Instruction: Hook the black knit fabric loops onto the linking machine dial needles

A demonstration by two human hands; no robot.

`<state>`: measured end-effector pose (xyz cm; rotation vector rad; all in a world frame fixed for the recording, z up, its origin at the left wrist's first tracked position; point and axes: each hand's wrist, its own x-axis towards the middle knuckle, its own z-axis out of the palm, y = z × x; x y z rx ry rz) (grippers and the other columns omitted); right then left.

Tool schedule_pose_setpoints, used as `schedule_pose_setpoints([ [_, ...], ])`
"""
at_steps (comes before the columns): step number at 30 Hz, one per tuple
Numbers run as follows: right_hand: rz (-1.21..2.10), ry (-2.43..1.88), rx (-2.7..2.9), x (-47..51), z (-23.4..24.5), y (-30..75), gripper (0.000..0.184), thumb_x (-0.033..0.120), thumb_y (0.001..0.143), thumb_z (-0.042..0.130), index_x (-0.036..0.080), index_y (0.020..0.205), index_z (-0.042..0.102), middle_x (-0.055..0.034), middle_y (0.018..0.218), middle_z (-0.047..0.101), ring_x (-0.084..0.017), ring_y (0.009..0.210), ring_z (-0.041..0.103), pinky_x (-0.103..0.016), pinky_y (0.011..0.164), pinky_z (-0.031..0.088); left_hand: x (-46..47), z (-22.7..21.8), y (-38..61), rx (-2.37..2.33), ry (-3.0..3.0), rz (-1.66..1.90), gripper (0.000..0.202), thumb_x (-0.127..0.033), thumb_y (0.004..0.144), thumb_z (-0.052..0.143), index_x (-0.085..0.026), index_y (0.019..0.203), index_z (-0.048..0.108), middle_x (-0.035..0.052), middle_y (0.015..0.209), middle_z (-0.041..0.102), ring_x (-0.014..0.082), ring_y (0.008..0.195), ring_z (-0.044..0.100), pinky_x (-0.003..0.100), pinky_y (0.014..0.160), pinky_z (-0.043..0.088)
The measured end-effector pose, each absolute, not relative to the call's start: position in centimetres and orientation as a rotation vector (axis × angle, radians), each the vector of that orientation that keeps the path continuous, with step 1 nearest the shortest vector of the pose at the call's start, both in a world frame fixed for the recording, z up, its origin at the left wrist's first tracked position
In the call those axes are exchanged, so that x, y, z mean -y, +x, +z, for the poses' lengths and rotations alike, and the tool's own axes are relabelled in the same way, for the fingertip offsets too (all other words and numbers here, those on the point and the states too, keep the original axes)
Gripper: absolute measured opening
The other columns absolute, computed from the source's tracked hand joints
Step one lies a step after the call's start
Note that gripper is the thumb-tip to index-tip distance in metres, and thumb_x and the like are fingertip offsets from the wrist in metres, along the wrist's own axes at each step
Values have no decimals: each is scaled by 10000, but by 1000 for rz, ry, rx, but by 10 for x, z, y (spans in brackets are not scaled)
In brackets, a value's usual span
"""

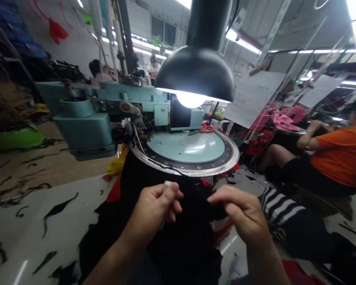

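My left hand [156,208] is closed in a pinch, with a small white object at its fingertips and black knitted fabric [178,237] beneath it. My right hand [243,211] is also closed, its fingers pinching the edge of the same black fabric. Both hands sit just below the toothed metal ring [195,168] of a round linking machine [184,148], and the fabric hangs down from that ring. The machine's teal head [89,118] reaches in from the left.
A black dome lamp [197,71] shines right above the dial. Red scissors [207,128] lie on the dial's far side. A person in an orange shirt [341,158] sits at right. Striped fabric [277,208] lies right of my hand. Black scraps litter the floor [47,221].
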<state>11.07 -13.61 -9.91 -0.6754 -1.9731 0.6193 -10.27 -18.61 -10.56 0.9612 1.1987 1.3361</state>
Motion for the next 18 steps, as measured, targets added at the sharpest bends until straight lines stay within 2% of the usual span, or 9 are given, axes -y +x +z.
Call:
schedule_pose_setpoints([
  [2, 469, -703, 1997, 136, -93, 96, 155, 263, 903, 633, 193, 900, 772, -36, 732, 716, -174, 669, 661, -279, 633, 506, 184, -106, -100, -1212, 965, 1352, 556, -684, 750, 688, -128, 729, 680, 1, 512, 617, 70, 380, 513, 151, 377, 366],
  [4, 363, -728, 1909, 136, -95, 85, 97, 242, 875, 700, 192, 910, 775, -34, 772, 751, -165, 681, 678, -271, 665, 514, 182, -106, -96, -1222, 1012, 1340, 551, -678, 763, 680, -127, 742, 690, 5, 510, 620, 74, 383, 523, 151, 379, 369],
  [7, 335, -794, 1698, 136, -99, 79, 72, 201, 865, 704, 205, 909, 760, -7, 791, 750, -139, 677, 662, -241, 665, 518, 180, -105, -89, -1268, 1089, 1366, 517, -639, 779, 693, -123, 746, 707, 11, 524, 628, 62, 386, 510, 138, 370, 336],
  [10, 307, -888, 1620, 133, -94, 84, 24, 211, 843, 716, 210, 844, 740, 18, 708, 698, -126, 619, 608, -229, 620, 500, 176, -105, -78, -1240, 1146, 1383, 496, -616, 812, 673, -125, 744, 707, 15, 536, 632, 59, 396, 507, 139, 381, 339],
  [12, 318, -913, 1607, 128, -93, 91, 39, 236, 842, 715, 215, 814, 732, 17, 702, 693, -131, 625, 609, -234, 631, 502, 169, -107, -70, -1202, 1157, 1365, 500, -620, 814, 667, -125, 754, 707, 21, 544, 640, 69, 404, 521, 148, 391, 356],
  [15, 416, -996, 1538, 113, -113, 107, 109, 312, 806, 754, 212, 849, 745, -15, 795, 721, -165, 719, 642, -266, 690, 520, 157, -113, -63, -1222, 1114, 1398, 541, -657, 757, 697, -117, 715, 691, 21, 520, 624, 72, 395, 513, 157, 393, 366],
  [17, 611, -1032, 1537, 104, -143, 118, 216, 394, 751, 792, 189, 807, 756, -27, 752, 712, -174, 667, 632, -266, 611, 512, 153, -115, -61, -1233, 1078, 1398, 562, -677, 744, 695, -116, 704, 683, 24, 519, 623, 74, 397, 513, 159, 394, 367],
  [18, 707, -1019, 1572, 102, -159, 124, 287, 452, 729, 795, 170, 710, 744, -22, 643, 675, -164, 570, 597, -255, 518, 481, 154, -116, -61, -1234, 1067, 1388, 564, -680, 753, 683, -117, 709, 683, 25, 522, 626, 73, 396, 512, 158, 392, 362],
])
